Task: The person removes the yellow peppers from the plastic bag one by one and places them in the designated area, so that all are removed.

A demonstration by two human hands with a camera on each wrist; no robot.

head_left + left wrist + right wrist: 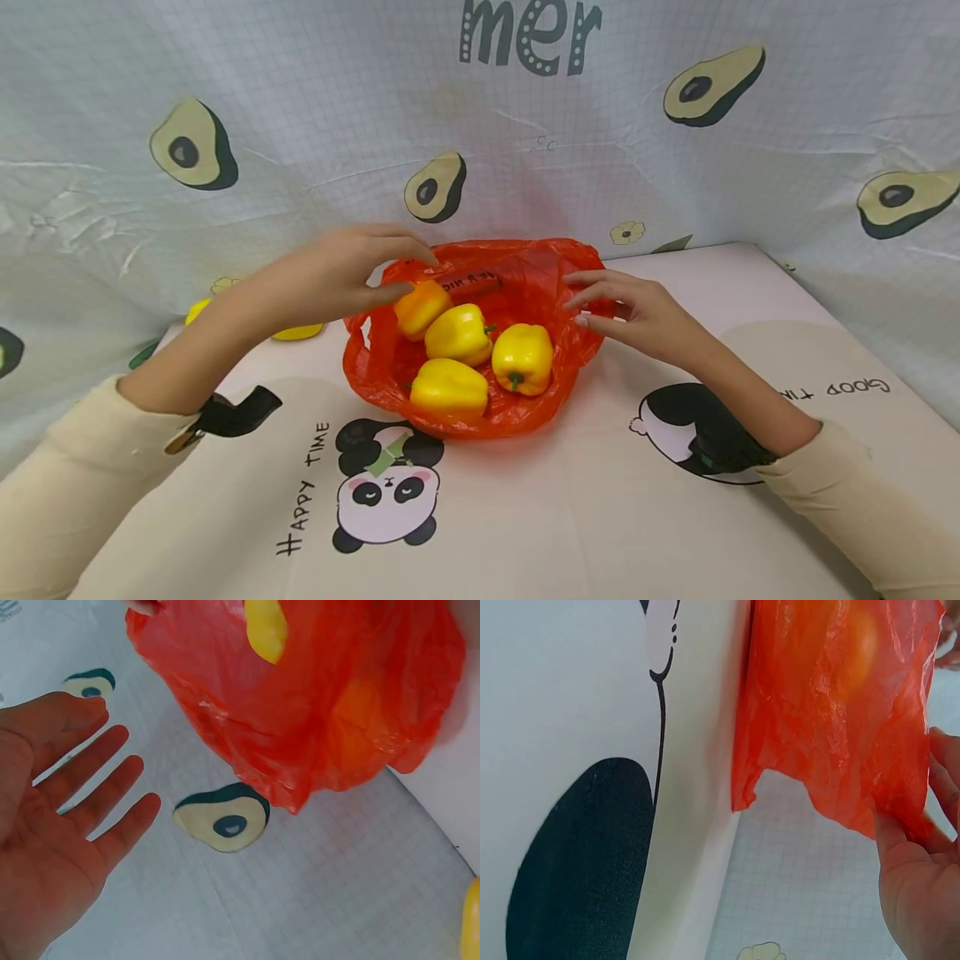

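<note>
Red bag [517, 422] with yellow peppers [457, 335] sits between the hands. Right hand [637, 312] pinches its rim; left hand [337, 271], fingers spread, is just beside it.

On the table [570, 517], a bag [495, 425]; inside it, four peppers [459, 335]; at its left rim, left hand [352, 271]; at its right, right hand [637, 308]; behind the left forearm [225, 321], objects [300, 332]; behind everything, a sheet [525, 167]

Behind the pale table [525, 517], printed with a panda [387, 515] and HAPPY TIME [302, 493], rises a gridded sheet [540, 125] bearing avocados [183, 125] and the letters "mer" [542, 34].
</note>
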